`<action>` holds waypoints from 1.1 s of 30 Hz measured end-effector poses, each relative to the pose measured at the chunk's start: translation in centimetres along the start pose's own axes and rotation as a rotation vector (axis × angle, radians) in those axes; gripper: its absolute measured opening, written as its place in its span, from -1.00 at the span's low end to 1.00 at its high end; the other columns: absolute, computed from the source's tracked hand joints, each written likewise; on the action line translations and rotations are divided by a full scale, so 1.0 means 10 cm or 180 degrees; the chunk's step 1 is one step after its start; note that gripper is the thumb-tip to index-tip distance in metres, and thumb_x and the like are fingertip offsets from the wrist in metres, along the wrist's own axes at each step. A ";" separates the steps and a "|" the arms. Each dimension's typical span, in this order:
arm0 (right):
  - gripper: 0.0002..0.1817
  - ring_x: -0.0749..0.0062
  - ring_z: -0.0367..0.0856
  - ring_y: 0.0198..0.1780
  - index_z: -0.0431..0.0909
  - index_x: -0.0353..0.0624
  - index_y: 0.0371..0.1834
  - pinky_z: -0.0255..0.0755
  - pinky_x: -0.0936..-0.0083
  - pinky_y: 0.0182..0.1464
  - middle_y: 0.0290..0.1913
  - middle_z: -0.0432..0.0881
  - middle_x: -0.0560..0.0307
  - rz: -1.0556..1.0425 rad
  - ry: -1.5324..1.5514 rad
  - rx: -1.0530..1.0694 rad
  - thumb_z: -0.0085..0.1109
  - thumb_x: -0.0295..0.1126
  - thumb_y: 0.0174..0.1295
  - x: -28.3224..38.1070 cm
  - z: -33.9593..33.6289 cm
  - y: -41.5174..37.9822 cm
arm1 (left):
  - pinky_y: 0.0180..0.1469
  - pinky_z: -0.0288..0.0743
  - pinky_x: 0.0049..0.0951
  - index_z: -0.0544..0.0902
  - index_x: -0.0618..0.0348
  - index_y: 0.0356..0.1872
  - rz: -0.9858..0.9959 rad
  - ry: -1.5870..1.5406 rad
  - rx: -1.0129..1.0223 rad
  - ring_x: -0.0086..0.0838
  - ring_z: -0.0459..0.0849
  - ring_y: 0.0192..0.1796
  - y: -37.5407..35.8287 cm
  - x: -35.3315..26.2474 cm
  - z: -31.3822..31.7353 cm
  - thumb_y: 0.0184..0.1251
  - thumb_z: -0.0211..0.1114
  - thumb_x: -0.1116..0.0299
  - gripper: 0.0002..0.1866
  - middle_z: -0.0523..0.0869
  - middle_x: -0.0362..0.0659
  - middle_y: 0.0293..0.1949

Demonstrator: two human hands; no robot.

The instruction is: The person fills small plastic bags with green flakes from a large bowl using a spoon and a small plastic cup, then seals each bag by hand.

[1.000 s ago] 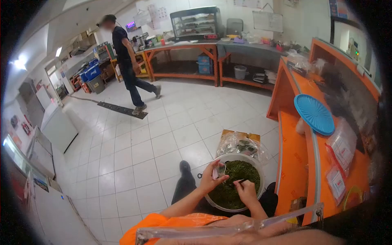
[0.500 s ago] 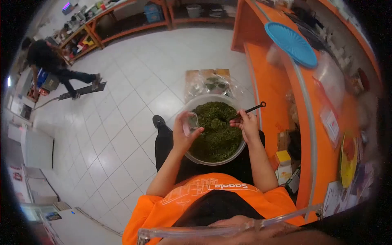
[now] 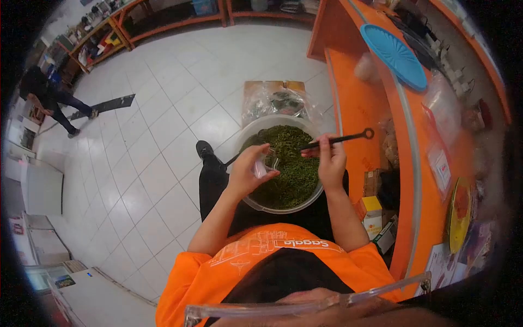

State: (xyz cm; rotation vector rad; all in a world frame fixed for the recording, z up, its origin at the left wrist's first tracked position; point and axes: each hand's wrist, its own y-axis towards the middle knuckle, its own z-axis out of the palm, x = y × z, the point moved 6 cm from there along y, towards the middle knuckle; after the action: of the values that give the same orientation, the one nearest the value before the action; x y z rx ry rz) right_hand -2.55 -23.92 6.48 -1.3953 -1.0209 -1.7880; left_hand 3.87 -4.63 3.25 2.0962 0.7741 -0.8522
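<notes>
A round, pale plastic tub point(image 3: 246, 131) rests on my lap, filled with finely chopped green herb-like material point(image 3: 294, 177). Over its left side, my left hand point(image 3: 248, 173) has thumb and fingers curled around a small clear plastic bag point(image 3: 260, 168). My right hand point(image 3: 330, 163) pinches a black handle point(image 3: 343, 138), probably a spoon's, above the tub's right rim. The ring at the handle's end points right, and the other end is over the green material. That working end is hard to make out.
Beyond the tub is a wooden stool point(image 3: 253, 86) with clear plastic bags on it. An orange counter point(image 3: 414, 180) runs close along my right, bearing a blue lid point(image 3: 395, 57). Boxes point(image 3: 372, 210) sit on its lower shelf. Another person point(image 3: 46, 95) stands far left.
My right hand has raised the black-handled tool slightly and turned it flatter. The left hand has rotated the bag a little. The other person has stepped left.
</notes>
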 end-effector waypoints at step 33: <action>-0.74 0.10 0.50 -0.27 0.60 -0.18 -0.25 0.42 0.29 -0.17 -0.34 0.56 0.03 -0.1307 -0.2116 0.1399 0.20 -0.57 -0.09 -0.07 0.59 -0.25 | -0.24 0.43 -0.31 0.52 0.23 -0.38 0.0679 -0.0376 -0.0208 -0.14 0.56 -0.28 -0.03 -0.04 -0.10 -0.09 0.27 0.62 -0.80 0.57 -0.06 -0.38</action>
State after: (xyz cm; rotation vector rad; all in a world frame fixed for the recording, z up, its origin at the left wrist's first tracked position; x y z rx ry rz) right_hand -1.74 -17.53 6.08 -1.5928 -2.0301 -1.2230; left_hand 3.71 -3.81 3.97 2.0084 0.4992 -0.8139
